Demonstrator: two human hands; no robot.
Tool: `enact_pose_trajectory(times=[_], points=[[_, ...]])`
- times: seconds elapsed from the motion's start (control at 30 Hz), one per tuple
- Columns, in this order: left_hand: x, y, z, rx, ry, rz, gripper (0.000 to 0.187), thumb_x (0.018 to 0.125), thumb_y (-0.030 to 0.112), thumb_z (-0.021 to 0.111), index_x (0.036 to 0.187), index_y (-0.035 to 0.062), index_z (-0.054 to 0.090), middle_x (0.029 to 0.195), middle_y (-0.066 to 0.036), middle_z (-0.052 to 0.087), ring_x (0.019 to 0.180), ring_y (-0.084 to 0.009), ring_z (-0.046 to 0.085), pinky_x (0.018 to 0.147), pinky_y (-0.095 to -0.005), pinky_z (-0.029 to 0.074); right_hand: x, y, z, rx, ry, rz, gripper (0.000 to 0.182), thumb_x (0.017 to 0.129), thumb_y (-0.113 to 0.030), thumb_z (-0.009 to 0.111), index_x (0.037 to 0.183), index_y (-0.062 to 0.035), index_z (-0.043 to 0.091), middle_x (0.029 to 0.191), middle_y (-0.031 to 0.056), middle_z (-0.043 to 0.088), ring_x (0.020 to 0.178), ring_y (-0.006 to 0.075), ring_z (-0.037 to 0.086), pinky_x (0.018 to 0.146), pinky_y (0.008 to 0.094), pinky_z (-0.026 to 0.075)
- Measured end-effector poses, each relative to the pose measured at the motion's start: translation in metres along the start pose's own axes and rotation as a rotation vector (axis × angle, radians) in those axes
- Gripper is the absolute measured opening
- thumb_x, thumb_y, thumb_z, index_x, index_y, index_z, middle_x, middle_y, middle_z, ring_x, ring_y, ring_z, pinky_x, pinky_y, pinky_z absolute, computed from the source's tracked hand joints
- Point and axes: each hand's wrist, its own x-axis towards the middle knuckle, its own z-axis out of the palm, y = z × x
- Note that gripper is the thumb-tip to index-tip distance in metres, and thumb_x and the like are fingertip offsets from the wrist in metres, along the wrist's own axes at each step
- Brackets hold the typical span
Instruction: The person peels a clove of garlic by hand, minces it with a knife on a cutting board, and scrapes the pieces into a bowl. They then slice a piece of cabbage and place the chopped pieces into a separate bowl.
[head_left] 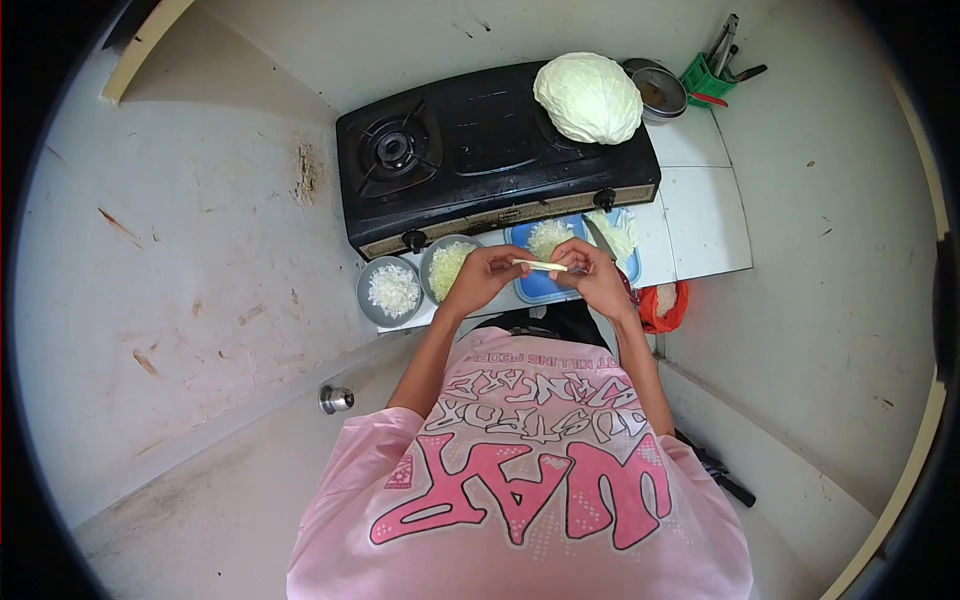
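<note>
Basically, prep station: black two-burner stove (480,150) fills the back of the white counter (700,215), with a whole cabbage (588,97) sitting on its right burner. In front of the stove, a blue cutting board (540,285) carries a pile of shredded cabbage (549,236) and a knife (598,235), cut leaves just beside. Left of the board: two metal bowls, one with pale shreds (447,267), one with white chopped bits (390,291), onion maybe, too small to call. Both hands meet above the board. Left hand (487,277) and right hand (592,275) each pinch an end of a thin pale strip (541,265), fingers curled closed around it, strip held level between them. Step in hand looks like picking over or splitting a cabbage piece. Next move calls for a steady pinch and a controlled pull apart, kept over the board.
</note>
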Motion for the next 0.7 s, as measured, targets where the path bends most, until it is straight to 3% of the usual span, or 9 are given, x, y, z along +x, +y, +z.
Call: enact_pose_trajectory(times=[0.07,0.17,0.27,0.47,0.7], points=[[0.000,0.000,0.000,-0.089,0.010,0.027,0.016,0.093,0.001,0.070,0.109,-0.0016,0.071,0.097,-0.004,0.074,0.090,-0.0093,0.068,0.082,-0.0237,0.051,0.000,0.001,0.000,0.039,-0.004,-0.021,0.019,0.082,0.007,0.077,0.098,-0.0023,0.070,0.087,-0.0007,0.069,0.084,0.0056,0.062,0.079,0.0229,0.048],[0.000,0.000,-0.003,-0.211,-0.011,0.017,0.015,0.096,0.002,0.068,0.110,-0.0019,0.069,0.104,-0.008,0.073,0.098,-0.0146,0.071,0.092,-0.0288,0.054,-0.002,0.001,0.001,0.091,0.000,-0.015,0.016,0.084,0.007,0.076,0.096,-0.0016,0.071,0.089,0.0000,0.070,0.085,0.0060,0.063,0.081,0.0226,0.049],[-0.001,0.003,-0.002,-0.289,0.000,0.033,0.014,0.095,0.002,0.068,0.109,-0.0023,0.069,0.107,-0.009,0.073,0.101,-0.0162,0.071,0.093,-0.0296,0.055,-0.005,-0.004,0.001,0.126,0.010,0.033,0.013,0.085,0.006,0.074,0.097,-0.0006,0.073,0.091,0.0019,0.072,0.086,0.0068,0.064,0.082,0.0226,0.050],[-0.004,0.007,-0.007,-0.221,-0.017,0.005,0.014,0.096,0.006,0.069,0.107,-0.0019,0.070,0.105,-0.009,0.073,0.103,-0.0176,0.071,0.094,-0.0295,0.055,-0.006,-0.014,0.001,0.136,0.008,0.049,0.012,0.088,0.005,0.072,0.100,0.0020,0.074,0.095,0.0058,0.074,0.086,0.0081,0.066,0.080,0.0219,0.051],[-0.004,0.001,-0.008,-0.197,0.011,-0.006,0.019,0.096,0.009,0.072,0.111,-0.0014,0.071,0.097,-0.006,0.074,0.093,-0.0123,0.069,0.089,-0.0264,0.053,-0.006,-0.022,0.004,0.005,0.006,0.030,0.010,0.090,0.005,0.071,0.099,0.0026,0.073,0.091,0.0054,0.073,0.083,0.0067,0.065,0.073,0.0212,0.050]])
